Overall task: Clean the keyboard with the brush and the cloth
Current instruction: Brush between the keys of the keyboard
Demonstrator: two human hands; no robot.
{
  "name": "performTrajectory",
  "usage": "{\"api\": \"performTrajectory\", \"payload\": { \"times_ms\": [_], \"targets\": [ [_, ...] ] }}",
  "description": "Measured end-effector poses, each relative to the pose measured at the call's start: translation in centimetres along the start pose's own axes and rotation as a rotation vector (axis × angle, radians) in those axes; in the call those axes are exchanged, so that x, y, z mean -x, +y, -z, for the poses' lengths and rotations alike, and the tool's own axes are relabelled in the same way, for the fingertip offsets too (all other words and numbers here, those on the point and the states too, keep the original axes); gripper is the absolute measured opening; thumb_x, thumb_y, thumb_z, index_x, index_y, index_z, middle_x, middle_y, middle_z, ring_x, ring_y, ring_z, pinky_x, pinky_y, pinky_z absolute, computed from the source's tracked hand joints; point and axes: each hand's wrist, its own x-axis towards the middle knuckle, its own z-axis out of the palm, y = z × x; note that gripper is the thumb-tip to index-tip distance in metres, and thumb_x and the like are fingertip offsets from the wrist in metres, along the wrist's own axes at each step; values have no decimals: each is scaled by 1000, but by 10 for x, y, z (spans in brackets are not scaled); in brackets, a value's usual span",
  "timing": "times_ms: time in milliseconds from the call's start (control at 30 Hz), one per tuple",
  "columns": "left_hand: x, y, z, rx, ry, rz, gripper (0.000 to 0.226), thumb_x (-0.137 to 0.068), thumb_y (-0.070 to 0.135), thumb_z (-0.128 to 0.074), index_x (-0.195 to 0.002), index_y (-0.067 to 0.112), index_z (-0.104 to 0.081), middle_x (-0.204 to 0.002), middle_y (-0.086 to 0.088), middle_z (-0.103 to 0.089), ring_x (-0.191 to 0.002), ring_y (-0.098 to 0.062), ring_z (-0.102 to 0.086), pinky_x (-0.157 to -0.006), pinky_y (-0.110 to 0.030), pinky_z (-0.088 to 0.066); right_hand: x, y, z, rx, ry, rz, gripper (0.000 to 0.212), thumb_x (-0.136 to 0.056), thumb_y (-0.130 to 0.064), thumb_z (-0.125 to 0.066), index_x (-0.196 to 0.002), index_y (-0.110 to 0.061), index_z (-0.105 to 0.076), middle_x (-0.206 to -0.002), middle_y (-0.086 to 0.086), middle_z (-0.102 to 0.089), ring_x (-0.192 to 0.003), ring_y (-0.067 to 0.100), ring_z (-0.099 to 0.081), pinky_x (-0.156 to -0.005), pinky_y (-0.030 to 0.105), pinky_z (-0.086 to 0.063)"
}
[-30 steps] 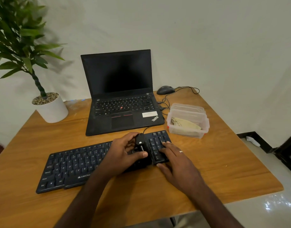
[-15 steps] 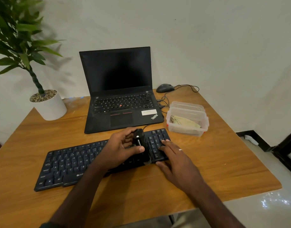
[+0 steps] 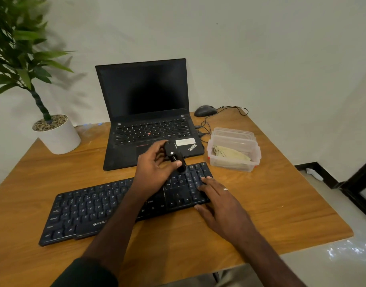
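Brushing is looking unfinished: left hand [image 3: 155,170] is gripping the brush [image 3: 174,156] above the keyboard [image 3: 124,204], right hand [image 3: 221,206] is pressing flat, grasping nothing; cloth [image 3: 231,155] is lying boxed beyond it, wiping apparently remaining.

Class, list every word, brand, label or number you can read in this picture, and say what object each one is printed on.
"ThinkPad": on the palm rest of the laptop, lower right corner.
"ZEBRO", the rest hidden by an arm: on the front edge of the keyboard.
Single letters and "Ctrl", "Alt": on the keyboard's keycaps.
White sticker on the laptop: print too blurred to read.
Laptop keycaps: too small to read.
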Motion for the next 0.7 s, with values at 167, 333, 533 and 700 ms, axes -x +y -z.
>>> {"api": "performTrajectory", "payload": {
  "times_ms": [167, 333, 533, 700],
  "targets": [
    [2, -3, -1, -272, -149, -100, 57, -79, 21, -81, -128, 29, -55, -111, 23, -63, -109, 14, -56, -95, -9, -43, 0, -1, 0, -2, -5, -17, 53, -95, -49, -61, -139, -22, -51, -154, 1, -42, -146, 14, -33, -112, 24, -28],
    [21, 2, -5, -277, -227, -79, 62, -73, 42, -79, -129, 30, -56, -114, 18, -64, -107, 3, -61, -89, -23, -55, 0, -1, 0, -18, -16, -19, 54, -95, -49, -60, -141, -22, -48, -156, -1, -39, -147, 12, -30, -114, 26, -31],
    [50, 4, -1, -17, -249, 28, 56, -77, 9, -82, -124, 26, -58, -115, 12, -69, -114, -4, -63, -97, -27, -54, 0, -4, 4, -17, -11, -18, 52, -94, -43, -64, -139, -21, -51, -155, 0, -42, -146, 14, -33, -116, 29, -34],
    [53, 2, 28, 197, -71, 148, 51, -75, 9, -76, -123, 18, -59, -114, 1, -72, -110, -15, -68, -89, -32, -58, -2, -4, 4, 0, -25, -14, 54, -96, -48, -60, -142, -24, -48, -157, -3, -38, -147, 11, -27, -114, 21, -23]
  ]
}}
